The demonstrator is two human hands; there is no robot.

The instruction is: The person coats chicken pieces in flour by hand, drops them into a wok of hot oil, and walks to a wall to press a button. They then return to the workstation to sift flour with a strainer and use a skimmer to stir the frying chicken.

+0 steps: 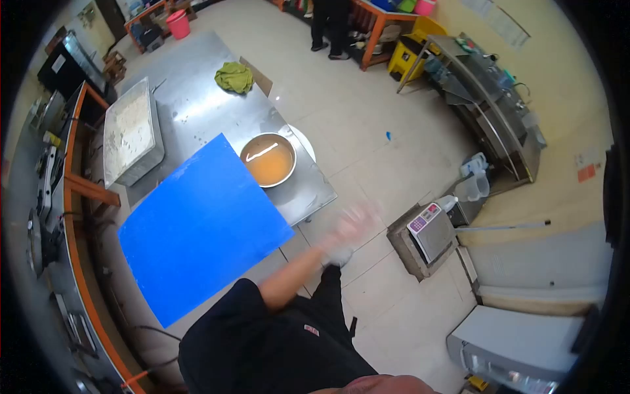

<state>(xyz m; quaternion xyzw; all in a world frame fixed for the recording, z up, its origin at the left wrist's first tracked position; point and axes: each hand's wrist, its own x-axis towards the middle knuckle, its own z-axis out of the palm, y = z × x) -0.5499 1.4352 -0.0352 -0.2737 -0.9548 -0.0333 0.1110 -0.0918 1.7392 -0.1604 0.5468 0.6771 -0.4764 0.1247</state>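
Observation:
My left hand point(354, 226) is stretched out from a black sleeve, over the floor beyond the corner of the steel table point(308, 197). Motion smears its fingers, and nothing can be made out in them. A metal bowl point(268, 159) of cloudy orange-brown liquid stands near that corner, left of the hand. Beside the bowl, a large flat blue sheet point(203, 230) covers the near end of the table and reaches past its edge. My right hand is not in view.
A deep tray point(133, 131) with whitish residue and a crumpled green cloth point(234, 77) are on the table. A digital scale point(431, 231) sits low to the right, near a steel rack point(485, 92). Another person point(330, 26) stands at the back by an orange-framed table. A yellow bin point(408, 56) is nearby.

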